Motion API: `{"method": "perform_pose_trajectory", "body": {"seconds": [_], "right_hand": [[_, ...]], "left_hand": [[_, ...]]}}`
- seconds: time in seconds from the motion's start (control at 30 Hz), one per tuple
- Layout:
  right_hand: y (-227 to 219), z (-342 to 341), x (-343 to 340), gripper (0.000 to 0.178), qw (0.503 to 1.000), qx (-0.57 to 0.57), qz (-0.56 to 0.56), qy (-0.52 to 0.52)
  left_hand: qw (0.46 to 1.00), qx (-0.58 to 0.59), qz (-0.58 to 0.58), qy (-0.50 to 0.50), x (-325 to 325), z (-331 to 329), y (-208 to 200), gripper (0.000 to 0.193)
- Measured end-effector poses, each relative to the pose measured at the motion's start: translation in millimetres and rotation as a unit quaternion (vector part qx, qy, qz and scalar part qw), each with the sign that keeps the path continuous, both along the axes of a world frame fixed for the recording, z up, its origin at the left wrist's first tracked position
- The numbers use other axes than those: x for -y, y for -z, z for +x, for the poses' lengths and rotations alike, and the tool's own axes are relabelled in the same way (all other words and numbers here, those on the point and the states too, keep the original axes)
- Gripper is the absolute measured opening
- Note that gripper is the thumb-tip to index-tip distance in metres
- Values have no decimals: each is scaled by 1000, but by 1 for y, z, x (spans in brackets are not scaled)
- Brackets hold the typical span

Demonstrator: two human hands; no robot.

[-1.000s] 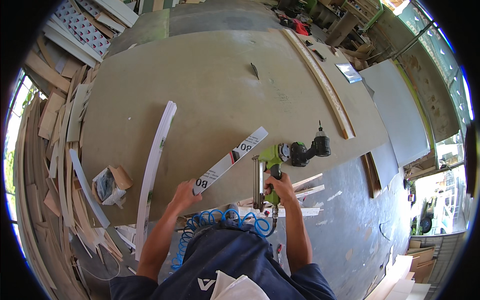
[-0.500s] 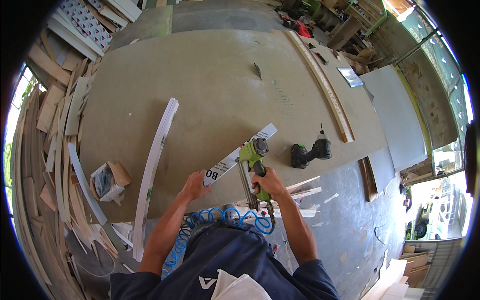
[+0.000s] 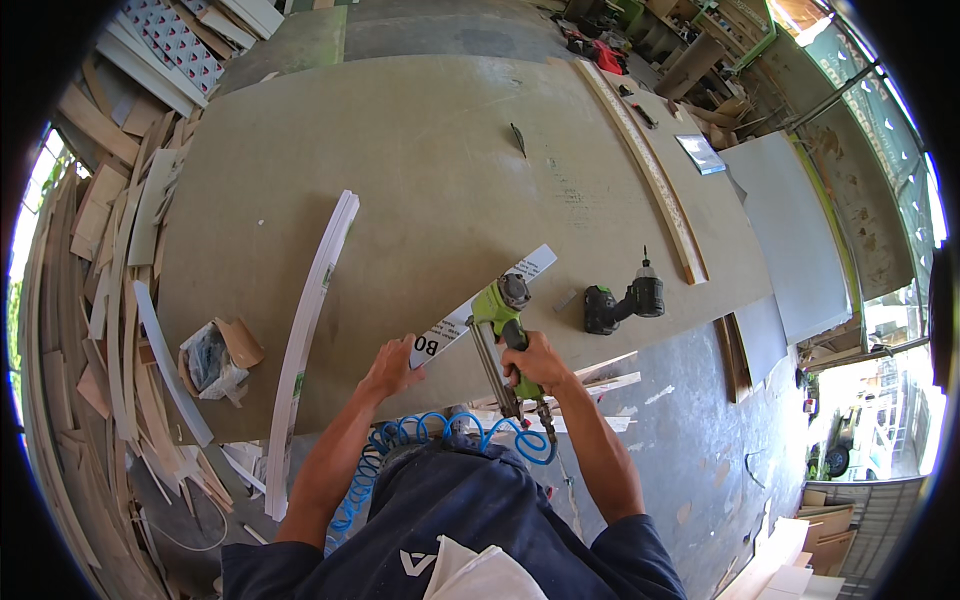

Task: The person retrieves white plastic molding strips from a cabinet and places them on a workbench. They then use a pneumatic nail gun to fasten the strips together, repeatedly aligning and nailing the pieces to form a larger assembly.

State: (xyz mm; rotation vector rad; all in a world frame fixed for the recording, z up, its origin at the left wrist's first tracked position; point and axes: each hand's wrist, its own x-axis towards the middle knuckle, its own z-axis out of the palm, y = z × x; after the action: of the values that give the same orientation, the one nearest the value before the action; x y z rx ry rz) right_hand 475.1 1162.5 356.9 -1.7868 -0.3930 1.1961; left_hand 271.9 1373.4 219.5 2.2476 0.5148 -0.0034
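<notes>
Woodworking workshop, broad desk (image 3: 400, 150) carrying a cordless driver (image 3: 645, 298), green pneumatic nailer (image 3: 492, 305) with coiled blue air hose (image 3: 372, 455), timber offcuts (image 3: 68, 320) stacked at left, large sheet panels (image 3: 790, 220) at right, worn grey floor (image 3: 700, 440), apparently storage shelving (image 3: 718, 28) in the far right corner.

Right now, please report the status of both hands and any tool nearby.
Left hand holding strip. Right hand gripping nail gun. Drill apart, right of strip.

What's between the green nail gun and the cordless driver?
Head view: a small grey strip on the tabletop, between the green nail gun and the cordless driver, nearer the driver. Too small to identify.
</notes>
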Motion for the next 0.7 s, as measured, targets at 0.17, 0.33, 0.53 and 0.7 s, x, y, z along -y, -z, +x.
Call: {"method": "perform_pose_trajectory", "body": {"seconds": [0.17,0.33,0.53,0.7], "right_hand": [[1,5,1,30,1000,2,-11,-13],[-9,-4,2,30,1000,3,-3,-13],[-2,-7,1,29,1000,-4,-11,-15],[-2,-8,0,28,1000,-5,-16,-10]], "left_hand": [[1000,12,13,1,2,1,-3,49],[1000,13,4,-2,2,2,-6,46],[1000,16,18,-6,3,1,-7,45],[1000,15,17,-7,4,1,-10,43]]}}
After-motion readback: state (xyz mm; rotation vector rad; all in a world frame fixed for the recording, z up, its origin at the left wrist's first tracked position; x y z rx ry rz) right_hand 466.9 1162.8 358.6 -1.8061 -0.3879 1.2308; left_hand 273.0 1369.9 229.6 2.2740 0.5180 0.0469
